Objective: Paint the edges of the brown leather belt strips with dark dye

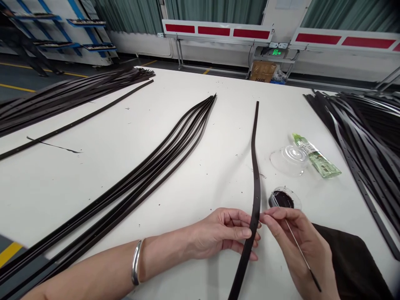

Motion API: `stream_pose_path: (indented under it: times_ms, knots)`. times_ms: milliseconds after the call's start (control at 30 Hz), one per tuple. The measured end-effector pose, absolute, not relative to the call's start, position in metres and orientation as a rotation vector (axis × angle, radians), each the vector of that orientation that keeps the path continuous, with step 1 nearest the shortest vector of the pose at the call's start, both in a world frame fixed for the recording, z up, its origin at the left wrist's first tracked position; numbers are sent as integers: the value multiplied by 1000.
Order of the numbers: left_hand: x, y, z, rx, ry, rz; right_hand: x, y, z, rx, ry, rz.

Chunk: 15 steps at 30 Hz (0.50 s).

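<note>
A dark leather belt strap (255,175) sits clamped in the left hand (221,233), just beside the right hand (300,246), which pinches a thin stick (296,243).

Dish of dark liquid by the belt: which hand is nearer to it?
Right. The right hand sits just below the dish of dark liquid; the left hand is farther off, beyond the belt strap.

Two bare hands are in view: the left hand (223,233) at near centre and the right hand (300,246) to its right. The left forearm (93,268) carries one polished silver bangle (136,262), a smooth, rounded band fitted above the wrist. The fingernails (246,232) are trimmed short, with a natural finish.
</note>
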<state>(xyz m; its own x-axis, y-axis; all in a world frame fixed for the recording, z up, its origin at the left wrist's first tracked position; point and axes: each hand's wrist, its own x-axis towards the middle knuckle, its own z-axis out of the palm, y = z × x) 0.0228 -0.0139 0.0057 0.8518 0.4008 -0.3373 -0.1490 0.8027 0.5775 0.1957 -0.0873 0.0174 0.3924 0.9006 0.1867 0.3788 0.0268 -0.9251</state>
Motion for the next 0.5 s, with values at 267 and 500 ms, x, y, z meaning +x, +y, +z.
stream_pose_path:
  times_ms: [267,500]
  knots:
    - [19,-16,7,556,417,232,206,-72,21,-1503,-915,784]
    - [18,-17,5,544,407,226,215,-60,33,-1559,-943,743]
